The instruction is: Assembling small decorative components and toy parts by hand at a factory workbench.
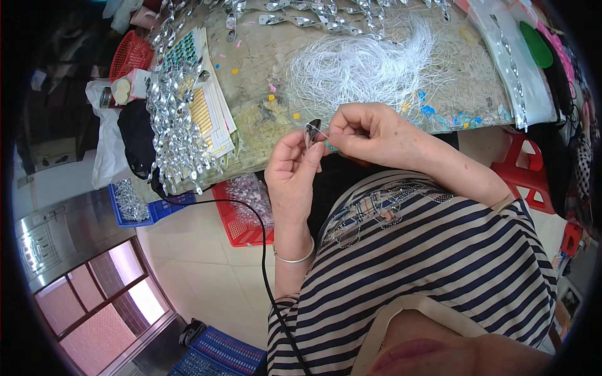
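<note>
Close together at the table's front edge, both my hands are at work on one small piece. My left hand (293, 164) pinches a shiny silver drop-shaped bead (312, 130) between thumb and fingers. With finger and thumb, my right hand (367, 133) grips a thin white thread (323, 133) that runs to the bead. Just beyond my hands lies a loose tangle of white threads (364, 72). Strands of twisted silver beads (175, 119) are heaped at the table's left, and more silver strands (307, 19) lie along the far side.
The worn table (251, 81) carries paper sheets (210, 113) and small coloured scraps. A red basket (132, 55) stands at the far left. Below are a blue tray (147, 213) and a red crate (241, 233). At right are a plastic bag (501, 62) and a red stool (523, 166). A black cable (264, 250) hangs beside my left arm.
</note>
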`<state>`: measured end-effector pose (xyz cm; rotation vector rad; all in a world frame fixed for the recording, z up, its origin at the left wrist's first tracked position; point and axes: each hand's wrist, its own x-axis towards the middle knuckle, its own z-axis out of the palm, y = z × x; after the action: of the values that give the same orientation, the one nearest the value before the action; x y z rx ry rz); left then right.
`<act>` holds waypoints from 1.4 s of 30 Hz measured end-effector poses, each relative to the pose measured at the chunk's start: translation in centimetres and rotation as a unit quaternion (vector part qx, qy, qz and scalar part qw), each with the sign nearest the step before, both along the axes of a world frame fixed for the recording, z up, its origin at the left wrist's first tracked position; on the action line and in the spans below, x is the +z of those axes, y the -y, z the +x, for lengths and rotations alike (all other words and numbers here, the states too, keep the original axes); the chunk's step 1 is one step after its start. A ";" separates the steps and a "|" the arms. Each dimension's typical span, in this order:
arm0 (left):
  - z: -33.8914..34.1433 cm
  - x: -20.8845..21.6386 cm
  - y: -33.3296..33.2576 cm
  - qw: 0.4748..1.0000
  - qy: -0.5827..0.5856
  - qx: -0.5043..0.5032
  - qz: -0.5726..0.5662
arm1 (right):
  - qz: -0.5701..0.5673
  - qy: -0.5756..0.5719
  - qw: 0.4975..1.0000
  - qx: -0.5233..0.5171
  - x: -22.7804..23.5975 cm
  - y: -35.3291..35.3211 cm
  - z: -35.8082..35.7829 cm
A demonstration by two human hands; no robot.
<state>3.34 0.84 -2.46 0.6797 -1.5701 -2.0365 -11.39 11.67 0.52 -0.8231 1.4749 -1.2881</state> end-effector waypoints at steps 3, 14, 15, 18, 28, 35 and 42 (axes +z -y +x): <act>0.0 -0.2 -0.1 1.000 0.007 -0.024 -0.002 | 0.019 0.007 1.000 -0.018 0.1 0.1 -0.1; -0.2 0.5 -0.8 0.998 0.029 -0.036 -0.043 | -0.015 -0.022 0.999 -0.030 -0.3 -0.1 -0.2; -0.1 0.6 -0.9 0.997 0.041 -0.033 -0.055 | -0.005 -0.034 0.999 -0.013 -0.3 -0.1 -0.2; 0.0 0.4 -0.8 0.995 0.055 -0.037 -0.079 | -0.054 -0.053 0.995 -0.060 -1.2 -0.4 -0.2; 0.5 -0.4 -0.8 0.977 0.068 -0.067 -0.192 | -0.071 0.001 0.995 -0.068 -0.6 -0.2 -1.0; 0.6 -0.5 -0.8 0.988 0.022 -0.096 -0.119 | -0.055 0.068 0.995 -0.040 -0.9 0.1 -0.9; -0.7 -1.2 -1.7 0.996 0.038 -0.077 -0.026 | -0.146 -0.040 0.988 -0.019 -2.0 0.0 -0.3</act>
<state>2.68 2.51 -3.66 0.6407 -1.7617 -2.0927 -11.71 11.68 -1.50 -1.0520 1.3879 -1.5393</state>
